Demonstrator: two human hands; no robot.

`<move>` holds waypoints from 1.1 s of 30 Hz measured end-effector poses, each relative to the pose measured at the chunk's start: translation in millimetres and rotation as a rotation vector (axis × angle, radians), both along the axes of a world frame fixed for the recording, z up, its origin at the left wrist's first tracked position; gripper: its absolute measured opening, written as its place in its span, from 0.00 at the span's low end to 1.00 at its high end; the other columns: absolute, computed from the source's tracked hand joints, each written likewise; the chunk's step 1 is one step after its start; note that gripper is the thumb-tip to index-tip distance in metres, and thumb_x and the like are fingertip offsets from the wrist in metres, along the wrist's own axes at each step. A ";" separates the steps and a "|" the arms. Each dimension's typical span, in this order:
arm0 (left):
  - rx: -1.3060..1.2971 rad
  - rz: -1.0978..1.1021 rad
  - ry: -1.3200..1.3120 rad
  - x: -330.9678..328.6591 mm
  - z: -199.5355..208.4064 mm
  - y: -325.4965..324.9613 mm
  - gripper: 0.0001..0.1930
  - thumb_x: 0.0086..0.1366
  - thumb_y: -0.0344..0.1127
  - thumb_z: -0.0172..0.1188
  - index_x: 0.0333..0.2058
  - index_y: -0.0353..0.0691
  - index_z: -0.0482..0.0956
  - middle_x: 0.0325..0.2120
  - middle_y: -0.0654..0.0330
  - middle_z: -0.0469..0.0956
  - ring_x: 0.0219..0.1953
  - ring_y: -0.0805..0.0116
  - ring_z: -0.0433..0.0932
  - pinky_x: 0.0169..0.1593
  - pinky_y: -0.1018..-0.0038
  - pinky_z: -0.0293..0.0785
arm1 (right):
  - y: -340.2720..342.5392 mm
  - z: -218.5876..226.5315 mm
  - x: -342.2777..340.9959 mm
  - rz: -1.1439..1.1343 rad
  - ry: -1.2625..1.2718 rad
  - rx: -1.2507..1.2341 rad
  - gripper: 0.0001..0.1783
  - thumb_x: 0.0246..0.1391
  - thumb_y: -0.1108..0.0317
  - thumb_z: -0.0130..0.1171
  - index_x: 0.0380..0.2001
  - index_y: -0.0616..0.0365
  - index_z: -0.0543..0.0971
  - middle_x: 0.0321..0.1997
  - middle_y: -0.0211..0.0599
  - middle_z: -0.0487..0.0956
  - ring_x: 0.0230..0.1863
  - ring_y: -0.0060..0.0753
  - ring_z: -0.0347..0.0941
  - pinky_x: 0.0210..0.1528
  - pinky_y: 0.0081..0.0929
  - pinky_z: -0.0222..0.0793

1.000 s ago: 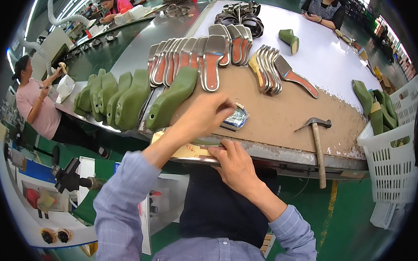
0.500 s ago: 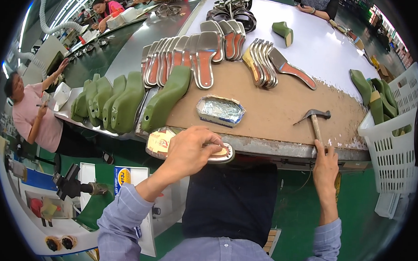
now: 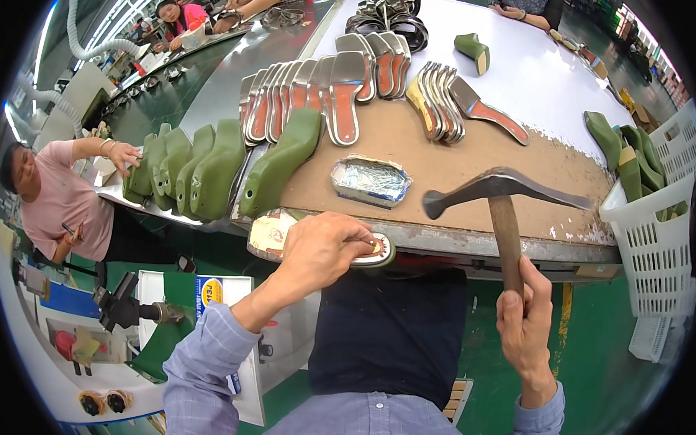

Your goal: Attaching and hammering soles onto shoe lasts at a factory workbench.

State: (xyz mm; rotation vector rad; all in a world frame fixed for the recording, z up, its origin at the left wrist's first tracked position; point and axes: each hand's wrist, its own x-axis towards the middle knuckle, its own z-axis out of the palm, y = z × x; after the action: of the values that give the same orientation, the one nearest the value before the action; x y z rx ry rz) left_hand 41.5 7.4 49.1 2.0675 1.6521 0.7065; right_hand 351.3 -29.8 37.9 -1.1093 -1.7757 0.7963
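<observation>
At the table's near edge, a shoe last (image 3: 267, 236) lies with a pale insole face up and a dark rim. My left hand (image 3: 320, 251) rests over its middle, thumb and fingers pinched together above the narrower right end. What the fingertips hold, if anything, is too small to make out. Small marks ring that end. My right hand (image 3: 525, 319) is wrapped round the wooden handle of a hammer (image 3: 505, 242), raised in front of the table edge with its dark curved head on top. A small tray of nails (image 3: 371, 180) sits just beyond the last.
Green shoe lasts (image 3: 215, 167) line the table's left edge. Behind stand rows of metal-edged insoles (image 3: 343, 102) with reddish faces. A white basket (image 3: 654, 243) with more green lasts is at the right. A person in pink (image 3: 77, 193) reaches toward the left lasts; others work farther back.
My right hand has lifted the hammer off the table and brought it upright, nearer to me. My left hand stays pinched over the last. The person in pink has moved a hand to the green lasts.
</observation>
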 end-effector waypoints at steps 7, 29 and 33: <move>-0.067 0.043 0.146 3.7 9.7 0.4 0.08 0.54 0.38 0.64 0.30 0.41 0.83 0.30 0.59 0.82 0.37 0.56 0.79 0.40 0.66 0.74 | 2.3 26.9 -44.4 0.230 -0.337 0.050 0.25 0.51 0.78 0.59 0.55 0.57 0.70 0.30 0.45 0.77 0.24 0.44 0.73 0.29 0.28 0.73; 0.110 -0.248 0.508 -25.2 1.7 -7.7 0.24 0.52 0.52 0.63 0.43 0.44 0.73 0.32 0.56 0.72 0.37 0.60 0.75 0.42 0.65 0.63 | -14.0 33.5 -8.2 0.004 0.075 0.298 0.24 0.54 0.78 0.58 0.54 0.59 0.66 0.45 0.46 0.77 0.35 0.31 0.77 0.36 0.24 0.73; 0.146 -0.275 0.520 -25.0 -2.3 -5.9 0.24 0.52 0.52 0.63 0.42 0.44 0.73 0.31 0.57 0.72 0.38 0.60 0.74 0.40 0.65 0.63 | -3.4 33.6 -32.3 0.151 -0.262 0.070 0.21 0.54 0.75 0.59 0.52 0.61 0.71 0.32 0.42 0.77 0.28 0.34 0.75 0.31 0.28 0.72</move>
State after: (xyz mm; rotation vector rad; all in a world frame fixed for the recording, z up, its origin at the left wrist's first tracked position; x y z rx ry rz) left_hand 16.5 1.4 46.8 2.6826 1.5412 0.2087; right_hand 319.0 -33.2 71.5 -1.0817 -2.1102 0.6952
